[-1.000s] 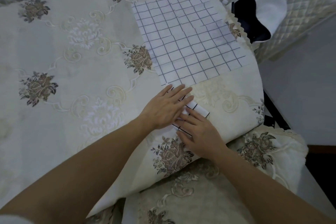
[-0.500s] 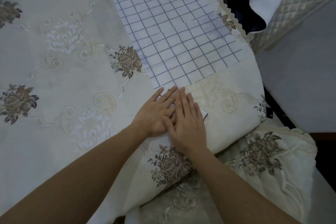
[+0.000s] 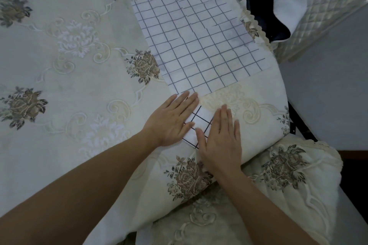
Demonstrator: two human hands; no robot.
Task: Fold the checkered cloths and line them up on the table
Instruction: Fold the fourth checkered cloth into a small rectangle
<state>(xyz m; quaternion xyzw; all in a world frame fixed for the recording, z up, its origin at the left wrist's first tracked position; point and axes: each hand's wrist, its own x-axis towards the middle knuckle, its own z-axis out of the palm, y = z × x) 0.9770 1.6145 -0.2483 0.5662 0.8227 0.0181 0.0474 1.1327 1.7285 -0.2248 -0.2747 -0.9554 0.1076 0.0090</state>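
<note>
A small folded checkered cloth (image 3: pixel 199 123), white with dark grid lines, lies near the table's right front edge. My left hand (image 3: pixel 171 119) presses flat on its left part with straight fingers. My right hand (image 3: pixel 221 139) lies flat over its right part, fingers straight and pointing away from me. Only a strip of the folded cloth shows between the two hands. Just beyond them a larger checkered cloth (image 3: pixel 199 43) lies spread flat, reaching toward the far right corner of the table.
The table (image 3: pixel 59 65) wears a cream embroidered cover with brown flowers. A chair cushion (image 3: pixel 288 175) in the same fabric sits below the right edge. A white and dark blue cloth (image 3: pixel 278 6) lies on a quilted seat at the far right.
My right hand has slid rightward off the left hand, uncovering a strip of the folded cloth between them. Both hands stay flat. The view has shifted slightly.
</note>
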